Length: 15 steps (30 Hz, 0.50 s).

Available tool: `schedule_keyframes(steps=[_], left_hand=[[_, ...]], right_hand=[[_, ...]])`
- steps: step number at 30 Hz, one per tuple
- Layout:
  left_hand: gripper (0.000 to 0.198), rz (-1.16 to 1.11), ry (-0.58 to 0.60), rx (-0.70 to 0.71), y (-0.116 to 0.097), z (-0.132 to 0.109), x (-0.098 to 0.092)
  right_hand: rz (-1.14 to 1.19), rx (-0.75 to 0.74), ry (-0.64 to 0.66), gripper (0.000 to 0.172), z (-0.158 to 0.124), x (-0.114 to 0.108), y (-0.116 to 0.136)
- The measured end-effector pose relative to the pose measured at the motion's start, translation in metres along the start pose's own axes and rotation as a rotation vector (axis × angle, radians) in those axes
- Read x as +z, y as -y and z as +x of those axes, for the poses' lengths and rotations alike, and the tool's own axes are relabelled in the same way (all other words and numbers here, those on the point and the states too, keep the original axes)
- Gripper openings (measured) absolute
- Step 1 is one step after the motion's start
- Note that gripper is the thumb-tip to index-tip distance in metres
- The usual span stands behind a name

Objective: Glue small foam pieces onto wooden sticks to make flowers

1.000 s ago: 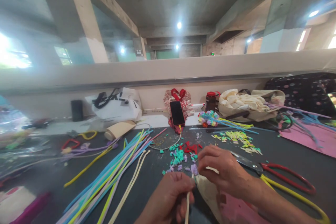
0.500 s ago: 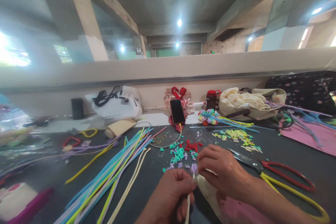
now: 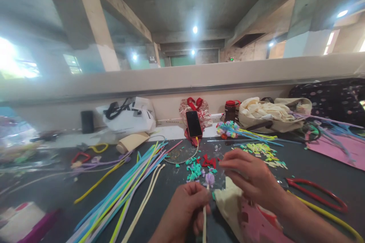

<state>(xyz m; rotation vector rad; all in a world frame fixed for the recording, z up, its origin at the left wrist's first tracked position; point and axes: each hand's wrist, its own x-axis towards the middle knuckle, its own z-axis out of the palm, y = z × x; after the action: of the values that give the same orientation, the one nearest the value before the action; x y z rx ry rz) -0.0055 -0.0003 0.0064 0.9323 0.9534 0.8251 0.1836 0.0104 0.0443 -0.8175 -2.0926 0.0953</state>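
Gripping the cream stem (image 3: 204, 223), the left hand (image 3: 182, 213) has thumb and fingers closed around it at the near edge of my view. The stem stands close to upright, with its long axis running from the bottom of the frame away from me. Its far end carries a small purple tuft (image 3: 210, 178) that points toward the back of the table (image 3: 299, 171). Just right of the tuft, the right hand (image 3: 252, 180) has its fingertips (image 3: 228, 164) bunched together; I cannot tell whether they pinch anything. Under that hand lies a cream cloth piece (image 3: 228, 205) beside a pink sheet (image 3: 256, 226). Beyond the tuft sit teal bits (image 3: 194, 170) and red bits (image 3: 208, 161). Red-handled scissors (image 3: 295, 182) lie to the right, and long coloured stems (image 3: 128, 186) fan out on the left.
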Motion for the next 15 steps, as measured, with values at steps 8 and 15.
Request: schedule_keyframes(steps=[8,15], left_hand=[[0.03,-0.142,-0.047,0.187,-0.008,-0.002,-0.007],[0.03,-0.151,-0.006,0.176,-0.012,-0.004,-0.01]], right_hand=[[0.34,0.256,0.003,0.025,0.002,0.007,0.001],[0.326,0.328,0.185,0.02,-0.003,0.02,0.008]])
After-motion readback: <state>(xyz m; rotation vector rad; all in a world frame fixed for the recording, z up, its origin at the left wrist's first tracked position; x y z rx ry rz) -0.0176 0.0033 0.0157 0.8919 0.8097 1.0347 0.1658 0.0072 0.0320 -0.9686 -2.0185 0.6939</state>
